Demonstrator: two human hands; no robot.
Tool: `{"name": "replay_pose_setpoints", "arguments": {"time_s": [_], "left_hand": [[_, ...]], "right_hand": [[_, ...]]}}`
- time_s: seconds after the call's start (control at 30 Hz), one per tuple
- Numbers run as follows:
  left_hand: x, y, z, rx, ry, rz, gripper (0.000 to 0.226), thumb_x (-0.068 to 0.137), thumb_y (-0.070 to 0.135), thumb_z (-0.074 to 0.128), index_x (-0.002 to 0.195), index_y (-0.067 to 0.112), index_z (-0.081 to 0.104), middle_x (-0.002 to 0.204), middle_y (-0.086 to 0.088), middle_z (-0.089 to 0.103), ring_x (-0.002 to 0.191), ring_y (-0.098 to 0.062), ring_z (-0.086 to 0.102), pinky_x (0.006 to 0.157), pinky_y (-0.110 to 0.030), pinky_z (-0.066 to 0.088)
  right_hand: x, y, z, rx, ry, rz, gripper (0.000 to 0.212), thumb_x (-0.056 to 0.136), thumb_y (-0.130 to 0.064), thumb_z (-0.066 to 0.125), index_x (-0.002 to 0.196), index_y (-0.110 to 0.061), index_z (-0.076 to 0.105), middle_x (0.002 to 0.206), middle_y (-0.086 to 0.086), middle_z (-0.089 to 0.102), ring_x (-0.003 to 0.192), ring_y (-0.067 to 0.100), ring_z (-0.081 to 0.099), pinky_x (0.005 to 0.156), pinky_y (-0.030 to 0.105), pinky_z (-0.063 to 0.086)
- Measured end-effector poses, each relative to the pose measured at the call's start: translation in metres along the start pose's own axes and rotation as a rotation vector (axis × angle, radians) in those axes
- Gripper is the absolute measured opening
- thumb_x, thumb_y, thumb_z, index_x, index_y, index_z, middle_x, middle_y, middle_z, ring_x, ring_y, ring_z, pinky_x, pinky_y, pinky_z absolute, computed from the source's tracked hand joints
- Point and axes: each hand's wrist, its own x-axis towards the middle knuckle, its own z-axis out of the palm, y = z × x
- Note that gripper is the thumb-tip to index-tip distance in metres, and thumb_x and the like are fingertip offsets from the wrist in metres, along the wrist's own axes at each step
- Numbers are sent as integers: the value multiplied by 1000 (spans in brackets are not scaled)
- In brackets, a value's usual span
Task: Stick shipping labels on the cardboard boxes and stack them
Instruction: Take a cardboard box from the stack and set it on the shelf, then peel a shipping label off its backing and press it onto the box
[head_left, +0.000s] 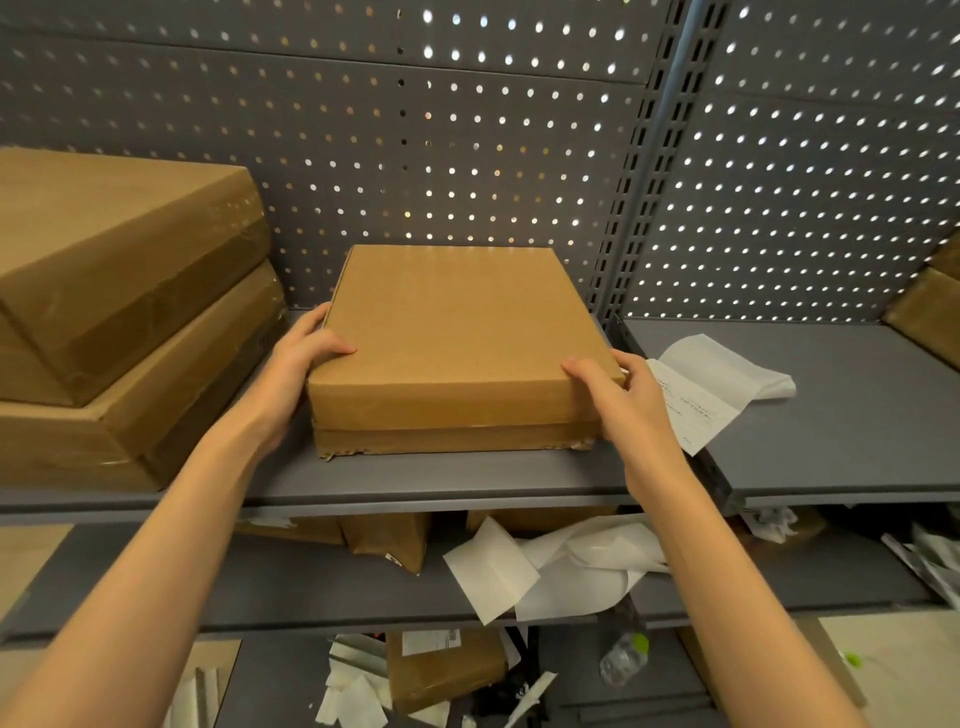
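A flat brown cardboard box (457, 332) lies on the grey shelf (441, 478), on top of a second flat box (452, 440) whose front edge shows beneath it. My left hand (304, 353) grips the top box's left side, thumb over the top face. My right hand (621, 395) grips its right front corner the same way. No label shows on the box's top. A white label sheet (698, 400) with print lies on the neighbouring shelf, just right of my right hand.
Two large taped cardboard boxes (119, 322) are stacked at the left of the shelf. Another box (930, 306) sits at the far right. Behind stands a grey perforated back panel (467, 130). Lower shelves hold crumpled white backing paper (561, 566), parcels and a plastic bottle (626, 657).
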Motion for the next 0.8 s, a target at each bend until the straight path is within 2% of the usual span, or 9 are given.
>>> {"name": "replay_pose_setpoints", "arguments": {"time_s": [0.07,0.13,0.23,0.33,0.43,0.5,0.67,0.8], "left_hand": [[0,1,-4,40,-17,-19,95,53,48,60,142,28,34,132,3,45,111,-15,47,95,-30,38],[0,4,-7,62,-11,-39,100,48,51,62,142,28,36,137,1,43,119,-18,44,103,-34,35],[-1,7,-7,164,53,6,81,68,42,68,141,26,36,139,1,40,117,-14,40,95,-29,34],[-2,13,-5,377,176,133,66,83,34,66,141,24,34,141,-3,41,122,-19,41,92,-32,36],[-8,28,6,576,276,298,59,85,29,65,138,21,39,137,-4,47,124,-23,44,94,-36,37],[-13,41,17,696,337,430,53,84,29,64,133,20,45,133,-4,52,122,-26,46,97,-42,38],[-18,61,55,913,326,631,38,87,32,57,122,16,57,120,-7,61,108,-29,53,90,-43,41],[-14,71,90,957,274,707,35,89,30,54,121,15,57,117,-8,61,105,-30,52,85,-39,37]], "right_hand": [[0,-1,-1,-5,-8,8,45,86,-36,62,125,-26,42,100,-12,45,84,0,45,57,23,38],[0,-2,-2,-16,-19,10,48,86,-36,62,128,-25,42,108,-7,46,85,1,45,59,23,38],[-1,-4,-5,-54,-40,-6,50,87,-37,62,130,-24,41,114,-4,46,83,0,44,59,21,36],[-1,-8,-8,-126,-35,-88,55,87,-38,61,135,-22,39,120,-5,47,89,2,47,64,19,38],[2,-13,-14,-248,13,-215,55,88,-36,61,137,-20,41,135,0,47,115,14,49,88,28,42],[6,-18,-20,-307,47,-272,52,89,-32,61,136,-19,42,136,1,47,122,17,47,97,33,42],[14,-23,-37,-458,153,-388,45,91,-28,57,133,-18,44,134,0,48,123,15,45,94,27,36],[17,-20,-56,-537,208,-406,42,93,-25,54,133,-16,45,136,-2,47,125,15,44,96,26,35]]}}
